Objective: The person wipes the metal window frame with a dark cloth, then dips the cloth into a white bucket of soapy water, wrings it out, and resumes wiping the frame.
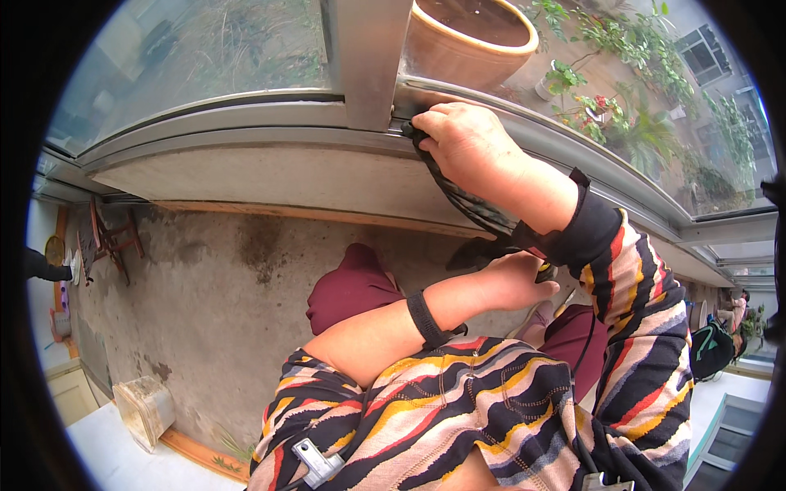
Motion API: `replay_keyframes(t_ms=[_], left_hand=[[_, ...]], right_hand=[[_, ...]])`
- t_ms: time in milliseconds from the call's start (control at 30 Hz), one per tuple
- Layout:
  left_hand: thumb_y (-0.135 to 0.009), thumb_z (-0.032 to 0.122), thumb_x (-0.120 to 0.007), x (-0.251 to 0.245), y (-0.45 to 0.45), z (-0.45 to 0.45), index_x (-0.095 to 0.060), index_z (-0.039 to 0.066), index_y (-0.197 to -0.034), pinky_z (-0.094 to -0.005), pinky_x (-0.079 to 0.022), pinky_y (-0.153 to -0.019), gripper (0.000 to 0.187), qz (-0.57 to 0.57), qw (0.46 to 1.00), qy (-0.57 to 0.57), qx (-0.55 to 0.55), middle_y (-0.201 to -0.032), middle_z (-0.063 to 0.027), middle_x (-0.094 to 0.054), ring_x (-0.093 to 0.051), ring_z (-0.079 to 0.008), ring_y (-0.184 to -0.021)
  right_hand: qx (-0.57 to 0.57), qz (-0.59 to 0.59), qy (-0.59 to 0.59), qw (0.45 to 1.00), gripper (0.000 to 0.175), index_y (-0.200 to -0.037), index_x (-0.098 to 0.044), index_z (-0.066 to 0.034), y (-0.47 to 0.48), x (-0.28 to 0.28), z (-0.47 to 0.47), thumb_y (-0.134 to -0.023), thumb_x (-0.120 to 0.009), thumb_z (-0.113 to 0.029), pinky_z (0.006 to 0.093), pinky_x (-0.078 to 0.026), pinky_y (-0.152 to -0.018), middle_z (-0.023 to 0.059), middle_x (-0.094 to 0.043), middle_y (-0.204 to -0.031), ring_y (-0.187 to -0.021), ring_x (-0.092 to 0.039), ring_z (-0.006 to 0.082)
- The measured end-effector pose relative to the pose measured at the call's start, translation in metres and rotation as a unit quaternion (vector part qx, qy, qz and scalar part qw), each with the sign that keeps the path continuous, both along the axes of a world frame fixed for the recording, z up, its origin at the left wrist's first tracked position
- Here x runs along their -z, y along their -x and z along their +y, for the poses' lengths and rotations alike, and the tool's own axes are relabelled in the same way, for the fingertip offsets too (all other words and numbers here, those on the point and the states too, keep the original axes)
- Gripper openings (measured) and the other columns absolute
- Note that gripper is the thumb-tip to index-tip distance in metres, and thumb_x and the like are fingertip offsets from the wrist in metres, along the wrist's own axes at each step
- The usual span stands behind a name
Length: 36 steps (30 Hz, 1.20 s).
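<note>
A dark, wet-looking cloth (457,193) hangs in folds from my right hand (466,144), whose fingers pinch its upper end in the metal track of the sliding window (362,136). Lower down, my left hand (519,281) is under my right forearm, near the lower part of the dark material. A small dark object with a yellow part (544,270) shows at its fingers; what it is, and whether the hand grips it or the cloth, I cannot tell. A light sill (258,178) runs below the track.
Behind the glass stand a large clay pot (466,46) and potted plants (562,80). A folding wooden stool (113,236) is at the far left, a dirty plastic bucket (144,408) at the lower left. A black bag (712,350) and another person (737,310) are at the right.
</note>
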<state>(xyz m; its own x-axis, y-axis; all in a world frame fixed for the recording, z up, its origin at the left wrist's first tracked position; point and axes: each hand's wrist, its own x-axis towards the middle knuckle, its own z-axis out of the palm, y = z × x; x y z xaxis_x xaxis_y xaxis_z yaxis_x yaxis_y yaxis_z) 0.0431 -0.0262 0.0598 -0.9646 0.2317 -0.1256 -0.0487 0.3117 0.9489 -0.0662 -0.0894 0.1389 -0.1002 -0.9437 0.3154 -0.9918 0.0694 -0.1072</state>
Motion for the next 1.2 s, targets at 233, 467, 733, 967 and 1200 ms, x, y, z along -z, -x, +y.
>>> replay_keyframes(t_ms=[233, 467, 733, 967, 1200], left_hand=[[-0.088, 0.042, -0.061, -0.004, -0.003, 0.0, -0.064, -0.003, -0.109, -0.046, -0.047, -0.098, 0.05, -0.022, 1.0, -0.016, 0.015, -0.112, -0.0265, -0.066, -0.062, -0.0408, -0.112], [-0.089, 0.039, -0.062, -0.027, -0.002, -0.019, -0.058, -0.002, -0.124, -0.0468, -0.046, -0.099, 0.054, -0.094, 0.994, 0.01, 0.057, -0.121, -0.0283, -0.063, -0.059, -0.0424, -0.116], [-0.089, 0.037, -0.062, 0.005, 0.013, -0.018, -0.06, -0.004, -0.116, -0.0466, -0.047, -0.096, 0.05, -0.027, 0.996, 0.062, 0.063, -0.117, -0.0288, -0.063, -0.059, -0.0419, -0.114], [-0.088, 0.039, -0.064, 0.003, 0.011, -0.02, -0.061, -0.004, -0.109, -0.0461, -0.048, -0.093, 0.048, -0.047, 0.998, 0.022, 0.039, -0.111, -0.0272, -0.064, -0.06, -0.0421, -0.111], [-0.087, 0.038, -0.064, 0.003, 0.013, -0.012, -0.061, -0.004, -0.104, -0.046, -0.049, -0.091, 0.045, -0.058, 0.997, 0.027, 0.042, -0.109, -0.0265, -0.064, -0.061, -0.0419, -0.108]], right_hand=[[0.057, -0.078, -0.044, 0.994, 0.016, -0.093, -0.072, 0.0015, -0.013, -0.011, -0.019, -0.079, -0.067, -0.007, 0.0456, -0.053, -0.077, 0.0195, -0.067, -0.085, -0.085, -0.066, 0.0402], [-0.006, -0.025, -0.033, 0.999, 0.009, -0.075, -0.07, -0.0012, -0.01, -0.004, -0.032, -0.07, -0.063, -0.004, 0.0447, -0.054, -0.069, 0.0184, -0.067, -0.077, -0.077, -0.067, 0.0387], [-0.048, 0.064, -0.113, 0.99, 0.007, -0.068, -0.07, -0.0032, -0.001, 0.01, -0.049, -0.066, -0.063, -0.004, 0.0432, -0.054, -0.062, 0.0167, -0.068, -0.072, -0.072, -0.067, 0.0361], [-0.073, 0.092, -0.117, 0.986, 0.007, -0.068, -0.071, -0.0038, 0.004, 0.012, -0.046, -0.068, -0.064, -0.005, 0.0432, -0.054, -0.061, 0.0153, -0.069, -0.073, -0.071, -0.068, 0.0346], [-0.088, 0.091, -0.082, 0.989, 0.007, -0.069, -0.071, -0.0033, 0.014, 0.021, -0.03, -0.069, -0.064, -0.004, 0.0432, -0.054, -0.06, 0.0155, -0.069, -0.073, -0.071, -0.068, 0.0343]])
